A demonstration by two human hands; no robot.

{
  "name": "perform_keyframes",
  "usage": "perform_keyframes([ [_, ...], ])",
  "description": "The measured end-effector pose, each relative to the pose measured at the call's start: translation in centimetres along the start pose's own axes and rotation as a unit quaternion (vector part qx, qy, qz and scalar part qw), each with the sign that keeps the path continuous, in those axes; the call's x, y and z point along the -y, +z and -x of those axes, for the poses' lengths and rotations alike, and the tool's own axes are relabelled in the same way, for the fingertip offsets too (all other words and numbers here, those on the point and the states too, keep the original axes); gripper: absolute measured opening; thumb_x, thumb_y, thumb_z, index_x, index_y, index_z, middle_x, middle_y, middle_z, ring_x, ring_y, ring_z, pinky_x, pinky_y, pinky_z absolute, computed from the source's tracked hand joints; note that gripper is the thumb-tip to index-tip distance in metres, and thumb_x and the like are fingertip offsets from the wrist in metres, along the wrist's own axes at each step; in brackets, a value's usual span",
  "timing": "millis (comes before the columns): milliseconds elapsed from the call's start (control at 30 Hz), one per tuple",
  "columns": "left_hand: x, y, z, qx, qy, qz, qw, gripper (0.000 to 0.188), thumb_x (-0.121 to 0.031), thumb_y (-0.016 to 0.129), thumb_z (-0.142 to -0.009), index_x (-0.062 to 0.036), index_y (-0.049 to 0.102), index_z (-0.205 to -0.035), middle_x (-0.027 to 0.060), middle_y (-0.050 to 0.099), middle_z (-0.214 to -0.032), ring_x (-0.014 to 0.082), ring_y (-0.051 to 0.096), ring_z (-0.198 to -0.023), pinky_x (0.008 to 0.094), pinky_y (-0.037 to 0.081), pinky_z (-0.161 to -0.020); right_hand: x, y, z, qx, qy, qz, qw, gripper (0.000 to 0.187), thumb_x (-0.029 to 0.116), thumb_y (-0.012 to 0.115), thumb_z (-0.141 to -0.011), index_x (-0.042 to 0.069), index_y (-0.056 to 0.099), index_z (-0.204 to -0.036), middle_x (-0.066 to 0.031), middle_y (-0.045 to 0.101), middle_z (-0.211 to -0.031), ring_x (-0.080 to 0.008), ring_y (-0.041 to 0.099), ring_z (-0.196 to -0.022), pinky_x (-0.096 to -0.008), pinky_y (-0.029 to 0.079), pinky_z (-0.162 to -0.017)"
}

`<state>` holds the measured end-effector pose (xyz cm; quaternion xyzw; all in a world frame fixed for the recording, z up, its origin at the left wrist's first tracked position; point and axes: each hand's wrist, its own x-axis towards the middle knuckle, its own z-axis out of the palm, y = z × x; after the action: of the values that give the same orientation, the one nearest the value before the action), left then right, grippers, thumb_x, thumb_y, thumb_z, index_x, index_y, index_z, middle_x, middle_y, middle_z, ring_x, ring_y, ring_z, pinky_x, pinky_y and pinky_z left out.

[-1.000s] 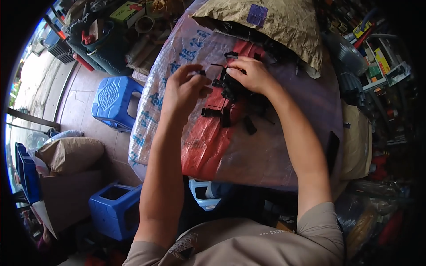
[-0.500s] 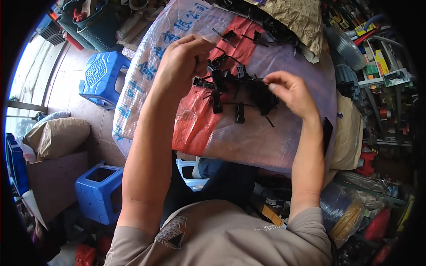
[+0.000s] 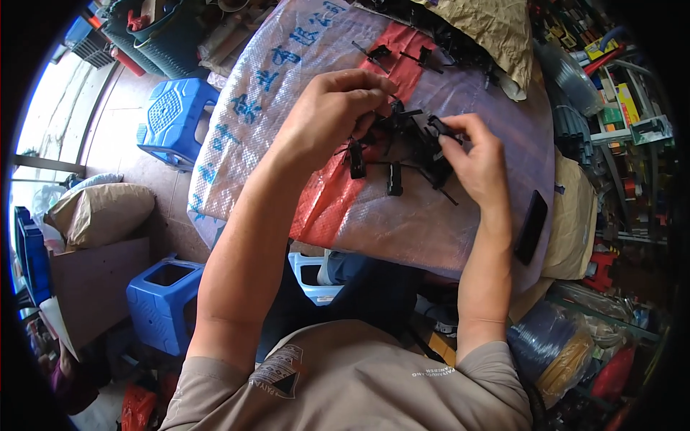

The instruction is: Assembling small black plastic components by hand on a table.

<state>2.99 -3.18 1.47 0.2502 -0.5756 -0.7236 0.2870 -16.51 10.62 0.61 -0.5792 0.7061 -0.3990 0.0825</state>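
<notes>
Small black parts with thin black rods lie on the table covering, a woven plastic sheet (image 3: 424, 233) in white, red and pale purple. My left hand (image 3: 338, 111) is closed above the left side of the pile (image 3: 413, 140); what its curled fingers hold, if anything, is hidden. At the pile's right edge, the thumb and fingers of my right hand (image 3: 478, 154) pinch a small black part (image 3: 438, 127). One loose part (image 3: 394, 179) rests just in front of the pile, and another (image 3: 356, 161) below my left hand. Two more with rods lie farther back.
More black parts (image 3: 453, 47) spill from a brown paper sack (image 3: 496, 32) at the back. A flat black rectangular thing (image 3: 530, 228) lies at the table's right edge. Blue plastic stools (image 3: 172, 118) stand on the left. Crowded shelves (image 3: 625, 136) line the right side.
My left hand has moved right, over the pile. My right hand has closed on a black part at the pile's right edge. The whole view has shifted slightly.
</notes>
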Motion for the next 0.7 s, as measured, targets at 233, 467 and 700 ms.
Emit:
perform_keyframes([
  [233, -1.0, 1.4, 1.4, 0.095, 0.051, -0.144, 0.984, 0.04, -0.03, 0.069, -0.085, -0.0032, 0.064, -0.114, 0.0091, 0.067, -0.099, 0.0179, 0.064, -0.093, 0.0312, 0.051, -0.084, 1.2, 0.0, 0.1, -0.016, 0.017, -0.298, 0.954, 0.014, 0.007, 0.064, -0.089, 0.0, 0.064, -0.101, -0.0017, 0.064, -0.091, -0.0062, 0.057, -0.077, -0.0199, 0.046, -0.07],
  [467, 0.9, 3.4, 1.0, 0.025, 0.193, -0.176, 0.965, 0.047, -0.031, 0.068, -0.086, 0.0053, 0.055, -0.114, 0.0181, 0.064, -0.096, 0.0243, 0.065, -0.088, 0.0337, 0.05, -0.077, 1.2, 1.9, 0.4, -0.076, 0.011, -0.422, 0.903, 0.017, 0.008, 0.061, -0.091, -0.001, 0.067, -0.104, -0.0069, 0.063, -0.105, -0.0083, 0.057, -0.075, -0.0205, 0.045, -0.069],
  [700, 3.1, 6.0, 1.2, -0.1, 0.276, -0.266, 0.918, 0.029, -0.018, 0.06, -0.089, -0.0006, 0.053, -0.112, 0.0194, 0.062, -0.093, 0.0369, 0.064, -0.082, 0.0405, 0.051, -0.068, 1.9, 2.9, 0.8, -0.021, -0.007, -0.458, 0.889, 0.02, 0.01, 0.054, -0.096, -0.003, 0.065, -0.107, -0.0081, 0.061, -0.112, -0.012, 0.058, -0.096, -0.0224, 0.047, -0.081],
])
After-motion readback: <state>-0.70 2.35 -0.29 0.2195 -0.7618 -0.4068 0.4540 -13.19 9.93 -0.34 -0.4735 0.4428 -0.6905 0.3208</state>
